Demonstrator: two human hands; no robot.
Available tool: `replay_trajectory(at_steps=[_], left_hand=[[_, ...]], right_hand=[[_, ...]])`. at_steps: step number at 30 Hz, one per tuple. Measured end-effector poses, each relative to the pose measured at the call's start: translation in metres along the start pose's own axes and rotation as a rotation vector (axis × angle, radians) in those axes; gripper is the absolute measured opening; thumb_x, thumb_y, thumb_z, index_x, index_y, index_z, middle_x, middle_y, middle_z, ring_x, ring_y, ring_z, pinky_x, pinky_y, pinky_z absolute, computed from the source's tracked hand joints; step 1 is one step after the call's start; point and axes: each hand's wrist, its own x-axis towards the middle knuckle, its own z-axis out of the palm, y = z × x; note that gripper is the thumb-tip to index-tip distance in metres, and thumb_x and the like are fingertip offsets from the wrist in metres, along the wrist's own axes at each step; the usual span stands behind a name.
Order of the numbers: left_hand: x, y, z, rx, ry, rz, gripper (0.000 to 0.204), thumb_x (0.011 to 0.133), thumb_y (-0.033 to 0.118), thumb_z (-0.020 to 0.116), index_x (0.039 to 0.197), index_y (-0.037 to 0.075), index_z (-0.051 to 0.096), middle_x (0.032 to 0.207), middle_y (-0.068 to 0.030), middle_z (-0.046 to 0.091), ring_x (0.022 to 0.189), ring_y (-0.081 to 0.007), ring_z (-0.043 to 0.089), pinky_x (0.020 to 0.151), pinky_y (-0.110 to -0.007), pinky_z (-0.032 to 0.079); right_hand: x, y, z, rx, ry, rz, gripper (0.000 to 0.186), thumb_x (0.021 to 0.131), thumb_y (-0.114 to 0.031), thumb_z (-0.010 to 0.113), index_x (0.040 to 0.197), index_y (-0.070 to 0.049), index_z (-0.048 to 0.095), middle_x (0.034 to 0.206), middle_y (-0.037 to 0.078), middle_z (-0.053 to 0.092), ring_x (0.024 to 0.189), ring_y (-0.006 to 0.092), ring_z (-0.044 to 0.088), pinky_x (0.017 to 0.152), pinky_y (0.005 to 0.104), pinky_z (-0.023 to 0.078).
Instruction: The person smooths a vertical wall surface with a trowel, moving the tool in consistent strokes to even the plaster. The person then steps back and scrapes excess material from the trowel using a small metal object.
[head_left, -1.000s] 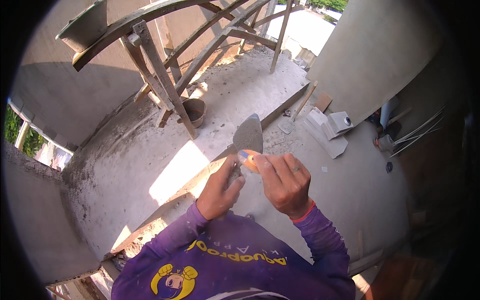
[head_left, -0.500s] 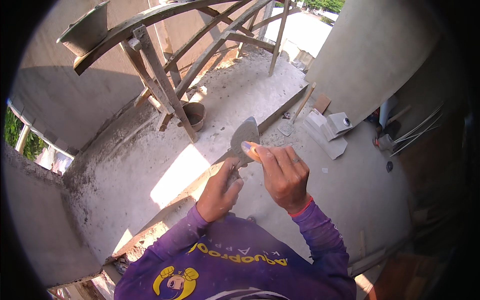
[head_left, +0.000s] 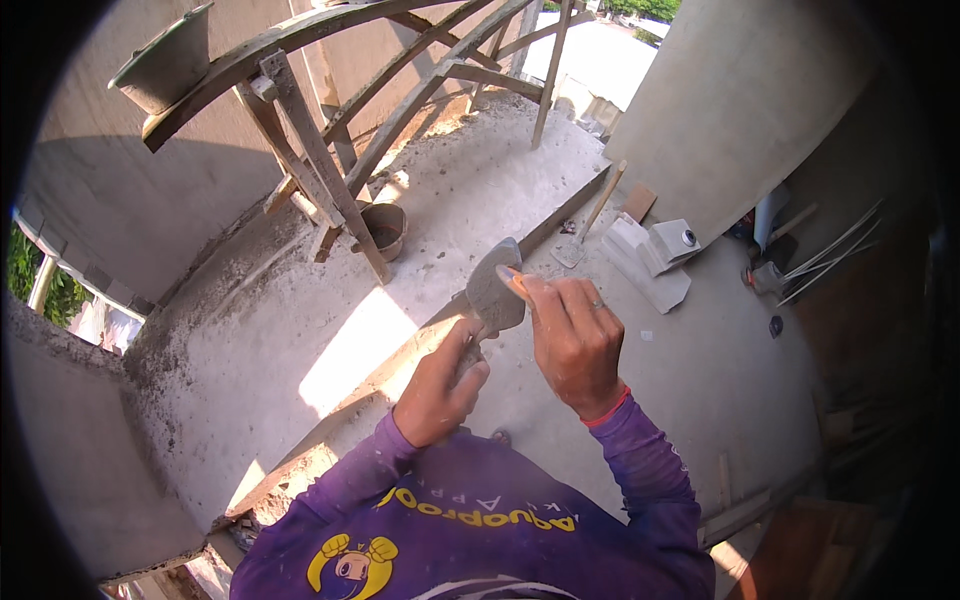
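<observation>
My left hand point(head_left: 442, 385) is closed around the handle of a trowel point(head_left: 495, 300). The trowel's grey, mortar-smeared blade points away from me, and its handle is mostly hidden in my fingers. In my right hand point(head_left: 577, 345), the fingers pinch a small orange object with a greyish end point(head_left: 514, 280). That end lies over the right part of the blade; whether it touches is unclear, and its exact kind is hidden by my fingers.
Wooden scaffolding point(head_left: 320, 150) stands at the far left, with a basin point(head_left: 165, 62) on its curved plank. A bucket point(head_left: 384, 231) sits beneath. Beyond the low ledge point(head_left: 560, 220) are a long-handled tool point(head_left: 603, 208), white angular pieces point(head_left: 645, 265) and thin rods point(head_left: 830, 262).
My right hand has shifted slightly right and nearer me, with the orange object now higher along the blade. The trowel has turned, so more of its flat face shows.
</observation>
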Motion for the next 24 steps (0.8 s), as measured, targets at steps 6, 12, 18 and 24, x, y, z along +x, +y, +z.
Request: replay_trajectory(at_steps=[6,12,18,24], left_hand=[[0.002,-0.002,0.001,0.013,-0.026,-0.046,0.05,0.1,0.01,0.064,0.148,0.004,0.05,0.109,-0.0214,0.068,0.099,-0.0364,0.07,0.09,-0.044,0.054],[0.007,0.007,0.002,-0.016,-0.073,-0.042,0.048,0.099,0.01,0.064,0.145,0.004,0.052,0.109,-0.0229,0.066,0.101,-0.0383,0.069,0.092,-0.044,0.053],[0.007,-0.005,0.003,0.042,-0.023,0.119,0.048,0.099,0.009,0.065,0.145,0.006,0.052,0.115,-0.0229,0.066,0.105,-0.0382,0.068,0.094,-0.044,0.053],[0.002,0.003,0.0,0.048,-0.082,0.021,0.048,0.099,0.009,0.065,0.145,0.006,0.052,0.115,-0.0228,0.066,0.106,-0.0389,0.069,0.095,-0.044,0.053]], right_hand=[[0.0,0.011,0.006,-0.082,-0.012,-0.038,0.026,0.086,-0.006,0.077,0.111,-0.003,0.073,0.088,0.003,0.06,0.075,0.0184,0.062,0.06,0.032,0.053],[0.0,-0.009,0.001,-0.07,-0.029,-0.114,0.03,0.082,-0.005,0.077,0.112,-0.003,0.073,0.089,0.003,0.061,0.075,0.0194,0.063,0.06,0.0342,0.054],[-0.003,-0.014,-0.001,-0.027,-0.007,-0.084,0.03,0.082,-0.006,0.076,0.112,-0.005,0.072,0.086,0.004,0.055,0.074,0.0201,0.063,0.058,0.0345,0.053],[0.0,-0.001,-0.003,-0.03,0.044,-0.032,0.027,0.086,-0.008,0.076,0.112,-0.005,0.072,0.086,0.003,0.056,0.071,0.019,0.061,0.057,0.0341,0.052]])
